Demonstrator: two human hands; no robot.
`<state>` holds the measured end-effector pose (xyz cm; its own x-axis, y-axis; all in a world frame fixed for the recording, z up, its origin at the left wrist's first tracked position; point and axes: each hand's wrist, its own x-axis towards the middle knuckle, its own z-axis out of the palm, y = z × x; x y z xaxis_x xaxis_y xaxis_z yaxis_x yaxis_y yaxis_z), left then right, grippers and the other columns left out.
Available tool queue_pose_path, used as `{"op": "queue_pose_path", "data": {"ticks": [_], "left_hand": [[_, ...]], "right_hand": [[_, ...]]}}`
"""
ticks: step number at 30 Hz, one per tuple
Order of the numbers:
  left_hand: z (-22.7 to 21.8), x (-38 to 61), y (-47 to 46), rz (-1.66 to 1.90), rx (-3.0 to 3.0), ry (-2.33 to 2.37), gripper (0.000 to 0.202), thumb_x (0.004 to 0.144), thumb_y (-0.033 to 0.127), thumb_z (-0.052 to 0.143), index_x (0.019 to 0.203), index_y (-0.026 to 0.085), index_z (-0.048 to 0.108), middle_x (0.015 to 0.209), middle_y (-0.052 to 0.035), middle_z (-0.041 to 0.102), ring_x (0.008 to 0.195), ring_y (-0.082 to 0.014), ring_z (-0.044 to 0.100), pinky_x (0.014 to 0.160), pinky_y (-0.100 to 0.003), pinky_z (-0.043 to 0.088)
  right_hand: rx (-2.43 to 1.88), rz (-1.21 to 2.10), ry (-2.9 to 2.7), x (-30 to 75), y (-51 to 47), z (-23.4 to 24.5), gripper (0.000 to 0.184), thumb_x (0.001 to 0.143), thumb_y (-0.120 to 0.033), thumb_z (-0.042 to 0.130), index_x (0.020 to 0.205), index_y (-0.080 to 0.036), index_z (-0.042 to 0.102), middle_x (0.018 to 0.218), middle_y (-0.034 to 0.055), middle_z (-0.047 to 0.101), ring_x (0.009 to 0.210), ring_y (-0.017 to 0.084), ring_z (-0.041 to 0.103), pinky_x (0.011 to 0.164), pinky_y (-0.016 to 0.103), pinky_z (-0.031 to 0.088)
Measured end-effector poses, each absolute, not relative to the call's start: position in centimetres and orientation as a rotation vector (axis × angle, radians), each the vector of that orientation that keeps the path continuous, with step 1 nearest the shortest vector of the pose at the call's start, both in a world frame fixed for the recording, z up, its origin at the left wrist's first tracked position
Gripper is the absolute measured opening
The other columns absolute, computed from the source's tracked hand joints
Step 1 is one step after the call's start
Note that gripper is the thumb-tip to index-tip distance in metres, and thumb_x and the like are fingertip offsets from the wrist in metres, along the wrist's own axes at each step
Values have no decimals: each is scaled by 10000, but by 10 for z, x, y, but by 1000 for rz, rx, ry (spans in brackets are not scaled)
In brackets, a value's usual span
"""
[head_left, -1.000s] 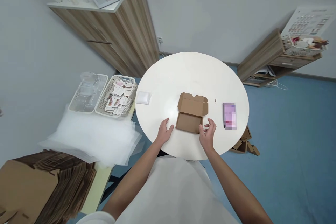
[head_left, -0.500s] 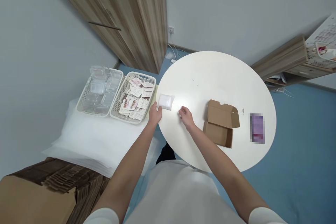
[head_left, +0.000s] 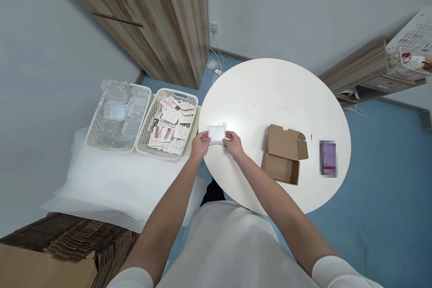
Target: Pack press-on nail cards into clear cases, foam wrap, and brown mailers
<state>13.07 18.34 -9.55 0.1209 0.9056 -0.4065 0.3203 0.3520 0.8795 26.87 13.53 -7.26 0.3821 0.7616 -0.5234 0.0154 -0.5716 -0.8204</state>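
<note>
A small white foam packet [head_left: 216, 134] lies at the left edge of the round white table [head_left: 270, 94]. My left hand [head_left: 200, 144] grips its left end and my right hand [head_left: 232, 143] grips its right end, fingers closed on it. An open brown cardboard box [head_left: 284, 154] with its lid flap raised sits on the table to the right of my hands, untouched. A purple item [head_left: 328, 158] lies near the table's right edge.
Two white baskets stand left of the table: one with printed cards [head_left: 170, 123], one with clear plastic trays [head_left: 118, 114]. White foam sheets [head_left: 111, 184] lie below them, flat cardboard [head_left: 57, 256] at bottom left. A wooden cabinet [head_left: 158, 22] stands behind.
Both hands left the cardboard box and went left to the white packet. The left hand reached it first; now both hands hold it at the table's edge.
</note>
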Motion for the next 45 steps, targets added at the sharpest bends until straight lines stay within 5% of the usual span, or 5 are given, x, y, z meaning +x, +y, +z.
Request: {"op": "queue_pose_path", "data": {"ticks": [15,24,35,40,45], "left_hand": [[-32,222,47,618,1440,1157,350,717,299,547,1047,189,506,1041,-78,573,773,-133,590,648,-274,496],[-38,298,4,313,1789,1200,240,741,198,488,978,192,523,911,-46,617,721,-144,595,724,-304,466],[-42,305,-1,125,2120,1095,381,670,96,479,1045,135,529,1135,-123,524,1079,-232,479,911,-344,373],[-39,289,18,332,1937,1213,368,747,248,487,1105,167,504,1189,-106,498,1093,-214,466,890,-330,390],[-37,288,59,364,1377,1335,505,777,531,416,1122,170,488,1234,-120,482,1105,-215,476,863,-320,401]], "right_hand": [[-1936,954,-941,370,-27,-8,394,697,-203,478,1083,-225,401,1045,41,580,689,115,589,657,275,468],[-2212,872,-1119,430,-84,-26,238,741,-152,419,958,-228,478,910,10,593,768,142,564,686,270,418],[-2150,781,-1407,439,-86,-47,336,713,-94,452,1037,-158,508,1162,119,490,1046,214,482,845,331,393],[-2017,640,-1131,467,-94,-45,327,748,-224,454,1069,-184,503,1138,95,505,1028,198,483,847,334,410],[-1945,983,-509,501,-84,-43,531,707,-510,499,1147,-214,465,1205,98,489,1033,223,501,812,348,428]]}}
